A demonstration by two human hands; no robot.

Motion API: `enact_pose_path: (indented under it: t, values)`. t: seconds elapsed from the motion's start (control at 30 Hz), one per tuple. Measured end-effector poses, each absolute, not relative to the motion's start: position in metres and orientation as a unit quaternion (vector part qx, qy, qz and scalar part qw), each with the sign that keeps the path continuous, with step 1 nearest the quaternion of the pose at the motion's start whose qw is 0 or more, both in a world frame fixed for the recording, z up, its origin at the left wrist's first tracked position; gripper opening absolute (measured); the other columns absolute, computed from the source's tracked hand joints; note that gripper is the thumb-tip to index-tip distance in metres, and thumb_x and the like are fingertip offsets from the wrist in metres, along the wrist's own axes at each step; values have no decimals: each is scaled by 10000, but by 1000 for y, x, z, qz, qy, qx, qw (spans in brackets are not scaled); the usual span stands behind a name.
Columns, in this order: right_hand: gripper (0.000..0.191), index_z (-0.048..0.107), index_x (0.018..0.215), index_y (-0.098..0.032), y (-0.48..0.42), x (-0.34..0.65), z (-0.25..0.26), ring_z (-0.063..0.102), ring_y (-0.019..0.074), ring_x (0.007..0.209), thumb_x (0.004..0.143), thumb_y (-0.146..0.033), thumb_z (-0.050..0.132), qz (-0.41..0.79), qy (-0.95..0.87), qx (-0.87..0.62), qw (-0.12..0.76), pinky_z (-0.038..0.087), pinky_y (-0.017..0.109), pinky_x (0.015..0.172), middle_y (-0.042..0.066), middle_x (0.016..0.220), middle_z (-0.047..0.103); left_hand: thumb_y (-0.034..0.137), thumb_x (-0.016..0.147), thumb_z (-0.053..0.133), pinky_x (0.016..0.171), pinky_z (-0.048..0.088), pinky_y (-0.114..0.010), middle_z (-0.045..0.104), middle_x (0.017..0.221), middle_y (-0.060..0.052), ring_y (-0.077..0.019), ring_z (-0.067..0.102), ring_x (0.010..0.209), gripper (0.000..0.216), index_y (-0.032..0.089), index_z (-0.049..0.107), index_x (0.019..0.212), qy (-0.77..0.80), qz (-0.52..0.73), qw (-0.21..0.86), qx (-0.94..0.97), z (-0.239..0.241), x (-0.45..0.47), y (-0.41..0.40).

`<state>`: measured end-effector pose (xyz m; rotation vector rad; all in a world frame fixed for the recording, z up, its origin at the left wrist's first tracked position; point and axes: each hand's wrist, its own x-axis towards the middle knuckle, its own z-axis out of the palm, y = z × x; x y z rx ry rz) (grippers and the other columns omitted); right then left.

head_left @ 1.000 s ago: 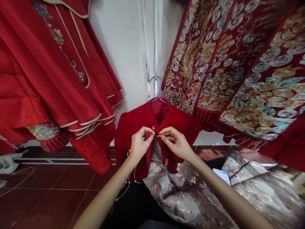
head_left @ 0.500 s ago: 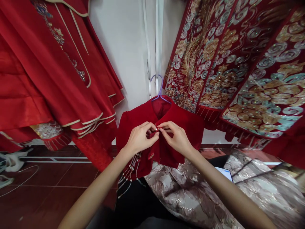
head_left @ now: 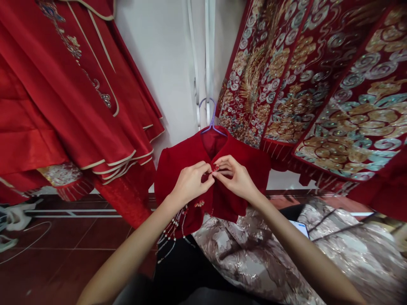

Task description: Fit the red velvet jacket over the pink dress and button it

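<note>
A short red jacket point(head_left: 181, 159) hangs in front of me on a purple hanger point(head_left: 212, 123). At its front opening, below the collar, my left hand point(head_left: 192, 180) pinches thumb and forefinger together on the jacket's edge. My right hand point(head_left: 238, 176) meets it from the other side, its thumb and bent fingers closed at a small red ornamental button point(head_left: 216, 168). Fingertips partly cover this fastening. Lower on the front sits a second ornamental button point(head_left: 199, 204). Strings of beaded fringe point(head_left: 174, 226) dangle from the jacket beneath my left wrist.
Red garments with pale piping point(head_left: 104, 140) hang at the left. Heavily embroidered red garments point(head_left: 295, 101) hang at the right. Shiny patterned fabric point(head_left: 235, 245) lies below, with a phone point(head_left: 299, 228) beside it. White shoes point(head_left: 19, 216) rest on the tiled floor at far left.
My right fingers have lifted and spread slightly, showing more of the red button between my hands. The lower button now faces me more fully. My view has shifted slightly.
</note>
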<state>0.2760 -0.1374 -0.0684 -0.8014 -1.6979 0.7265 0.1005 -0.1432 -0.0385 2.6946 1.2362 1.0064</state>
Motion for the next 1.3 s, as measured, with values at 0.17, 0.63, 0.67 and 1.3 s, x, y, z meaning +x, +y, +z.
enact_pose_path:
  t: [0.17,0.63,0.67,1.3]
  values:
    - [246,505,1026,-227,-134,280,-68,614,164,962,814,-245,629,296,-734,-316,522,556,340,871,34,1015,590,223,853,501,604,421,-229,581,769,-10,-119,552,649,122,179,591,783,378,311,-2,872,-43,103,-139]
    - [1003,5,1494,-230,-182,263,-117,98,332,1444,717,-160,635,222,-824,-306,422,454,436,993,144,1565,-120,501,902,387,912,442,-359,560,1313,-97,-244,500,1197,469,213,601,1205,325,601,611,400,-110,133,-192]
    - [947,-2,1499,-235,-183,266,-116,100,314,1447,746,-109,558,225,-828,-311,409,479,402,960,128,1570,-138,502,904,383,931,435,-374,565,1309,-105,-253,501,1199,482,199,608,1205,311,600,620,399,-111,133,-194]
    - [169,626,997,-265,-211,347,-51,606,139,707,829,-270,628,322,-817,-369,305,520,268,640,16,901,656,377,867,550,834,548,-376,651,1110,-117,-182,681,858,352,187,580,1161,422,555,479,533,-123,98,-186]
